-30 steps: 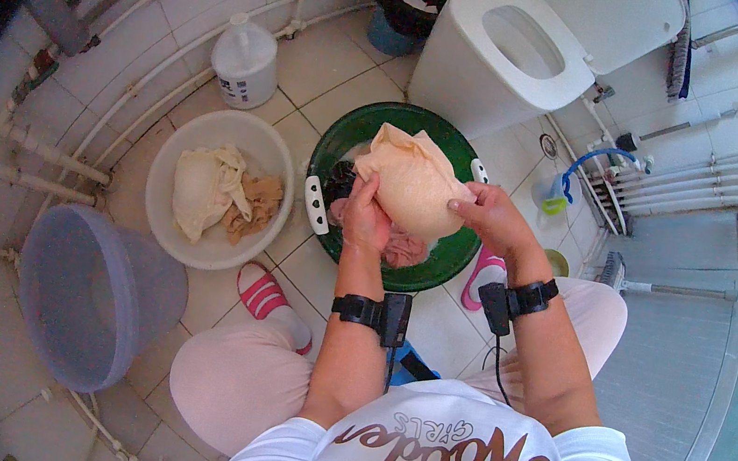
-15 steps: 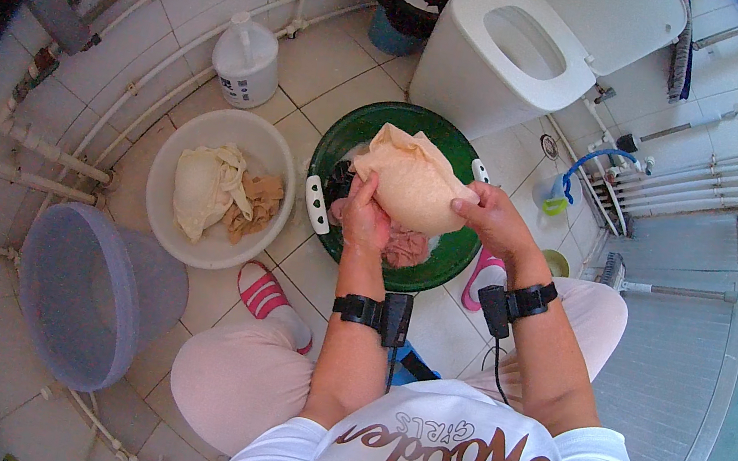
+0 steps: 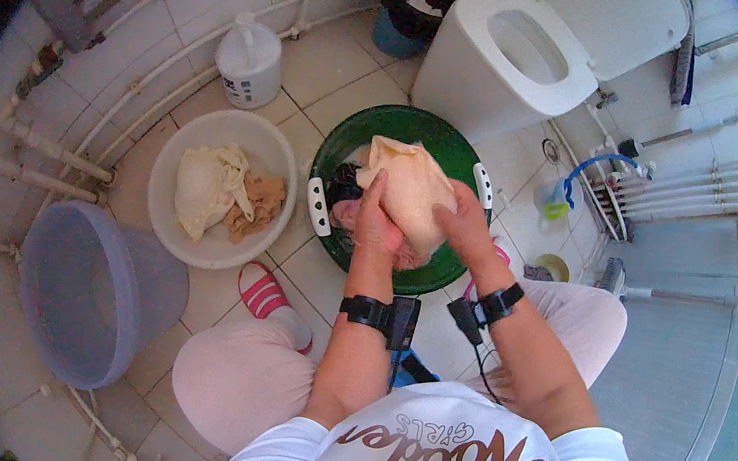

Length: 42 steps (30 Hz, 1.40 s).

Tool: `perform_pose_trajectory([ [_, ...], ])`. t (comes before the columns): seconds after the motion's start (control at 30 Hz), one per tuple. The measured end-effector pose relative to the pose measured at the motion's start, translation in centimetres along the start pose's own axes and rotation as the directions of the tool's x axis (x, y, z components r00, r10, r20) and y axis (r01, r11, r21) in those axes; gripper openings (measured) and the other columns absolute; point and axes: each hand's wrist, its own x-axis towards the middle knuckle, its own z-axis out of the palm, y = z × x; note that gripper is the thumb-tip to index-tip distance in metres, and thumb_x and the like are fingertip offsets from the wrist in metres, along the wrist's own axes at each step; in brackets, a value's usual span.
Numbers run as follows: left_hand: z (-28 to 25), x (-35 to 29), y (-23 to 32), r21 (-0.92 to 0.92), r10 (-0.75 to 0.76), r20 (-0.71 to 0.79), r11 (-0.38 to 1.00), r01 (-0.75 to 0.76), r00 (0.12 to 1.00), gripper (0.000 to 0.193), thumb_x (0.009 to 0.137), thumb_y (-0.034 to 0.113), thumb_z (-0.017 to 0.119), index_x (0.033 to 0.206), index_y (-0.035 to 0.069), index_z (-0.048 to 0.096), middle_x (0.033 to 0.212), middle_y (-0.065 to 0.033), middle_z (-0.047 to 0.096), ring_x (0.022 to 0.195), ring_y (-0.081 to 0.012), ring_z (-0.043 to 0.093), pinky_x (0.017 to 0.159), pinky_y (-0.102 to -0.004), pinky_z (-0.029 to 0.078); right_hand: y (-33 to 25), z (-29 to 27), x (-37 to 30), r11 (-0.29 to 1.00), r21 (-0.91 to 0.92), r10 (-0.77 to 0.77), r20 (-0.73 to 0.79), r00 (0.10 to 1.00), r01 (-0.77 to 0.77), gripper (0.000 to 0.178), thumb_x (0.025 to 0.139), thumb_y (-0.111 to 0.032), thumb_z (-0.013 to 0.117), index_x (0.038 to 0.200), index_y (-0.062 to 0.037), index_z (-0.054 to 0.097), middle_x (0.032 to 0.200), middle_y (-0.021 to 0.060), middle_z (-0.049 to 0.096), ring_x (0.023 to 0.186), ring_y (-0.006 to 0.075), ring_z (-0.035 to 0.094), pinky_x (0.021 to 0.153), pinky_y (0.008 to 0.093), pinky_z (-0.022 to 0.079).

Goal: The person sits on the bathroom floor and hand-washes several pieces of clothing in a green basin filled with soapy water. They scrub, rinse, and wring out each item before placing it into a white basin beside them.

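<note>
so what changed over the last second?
Barely anything. Both hands, left and right, keep hold of the cream cloth over the green basin, kneading it slightly. White basin, jug and bucket stayed put.

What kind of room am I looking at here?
Most likely a home bathroom: a white toilet stands on a tiled floor, with wall pipes and a green wash basin of laundry.
</note>
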Motion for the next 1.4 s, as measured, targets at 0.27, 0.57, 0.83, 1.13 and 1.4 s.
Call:
perform_pose_trajectory([
  [0.27,-6.2,2.2,-3.7,-0.085,-0.116,0.157,0.988,0.131,0.981,0.046,0.090,0.035,0.058,0.126,0.007,0.052,0.120,-0.0112,0.059,0.108,-0.0282,0.058,0.093,-0.0415,0.049,-1.2,3.9,-0.1,0.675,-0.713,-0.190,0.084,0.978,0.192,0.030,0.085,-0.033,0.057,0.093,-0.0061,0.068,0.088,0.0198,0.066,0.085,0.0409,0.062,0.072,0.0459,0.051],
  [0.57,-3.2,2.2,-3.4,0.318,-0.123,-0.268,0.925,0.208,0.955,0.042,0.093,0.034,0.050,0.126,0.009,0.051,0.117,-0.0083,0.059,0.105,-0.0255,0.059,0.089,-0.0401,0.049,-1.9,3.6,0.4,0.755,-0.599,-0.335,-0.006,0.942,0.265,0.028,0.089,-0.032,0.058,0.088,-0.0043,0.061,0.088,0.0206,0.064,0.081,0.0417,0.060,0.075,0.0472,0.048],
  [0.83,-5.0,1.9,-6.6,0.163,-0.005,-0.144,0.986,0.029,0.990,0.052,0.087,0.043,0.059,0.128,0.012,0.050,0.116,-0.0089,0.061,0.105,-0.0249,0.060,0.087,-0.0378,0.050,-0.4,2.2,2.7,0.753,-0.652,-0.129,-0.006,0.992,0.093,0.033,0.094,-0.033,0.050,0.087,-0.0025,0.059,0.085,0.0226,0.062,0.080,0.0428,0.060,0.070,0.0474,0.048],
  [1.13,-6.8,2.5,-6.5,-0.147,-0.187,0.106,0.969,0.201,0.977,0.042,0.094,0.037,0.050,0.129,0.013,0.049,0.126,-0.0088,0.055,0.113,-0.0269,0.056,0.096,-0.0428,0.046,1.1,2.6,2.9,0.725,-0.679,-0.161,-0.009,0.987,0.112,0.042,0.094,-0.040,0.045,0.085,-0.0021,0.061,0.084,0.0260,0.063,0.079,0.0446,0.060,0.069,0.0519,0.049],
  [1.4,0.0,1.4,-3.2,-0.084,0.008,-0.152,0.996,-0.021,0.988,0.055,0.095,0.054,0.044,0.132,0.013,0.047,0.129,-0.0096,0.054,0.118,-0.0299,0.053,0.099,-0.0488,0.044,0.6,-0.9,1.3,0.810,0.484,0.218,0.279,0.935,-0.333,0.047,0.087,-0.027,0.068,0.126,-0.0057,0.051,0.124,0.0090,0.056,0.110,0.0158,0.054,0.088,0.0322,0.047],
])
